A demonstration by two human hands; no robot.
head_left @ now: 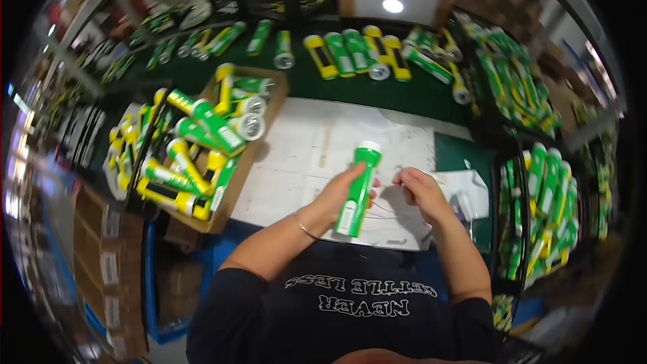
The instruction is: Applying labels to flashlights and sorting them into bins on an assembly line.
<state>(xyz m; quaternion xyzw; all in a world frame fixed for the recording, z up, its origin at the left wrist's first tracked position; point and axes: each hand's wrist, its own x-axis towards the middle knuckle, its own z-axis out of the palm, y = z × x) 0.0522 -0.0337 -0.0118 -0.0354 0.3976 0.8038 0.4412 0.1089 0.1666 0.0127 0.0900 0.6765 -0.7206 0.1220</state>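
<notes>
My left hand (333, 197) is wrapped round a green flashlight (357, 195) with yellow edging. Its pale, wider head points away from me, and a white label shows near the tail end. To the right of the flashlight, and apart from it, my right hand (424, 194) is closed with the fingers curled in. Whatever those fingers hold, if anything, is hidden. Beneath both hands lies a white work sheet (296, 162) with marks and scratches on it.
At the left, a cardboard box (259, 145) is heaped with green and yellow flashlights. More flashlights (357, 52) stand or lie along the dark green back surface. Black crates of green flashlights (549, 195) line the right side. A clear plastic bag (472, 192) lies right of my hand.
</notes>
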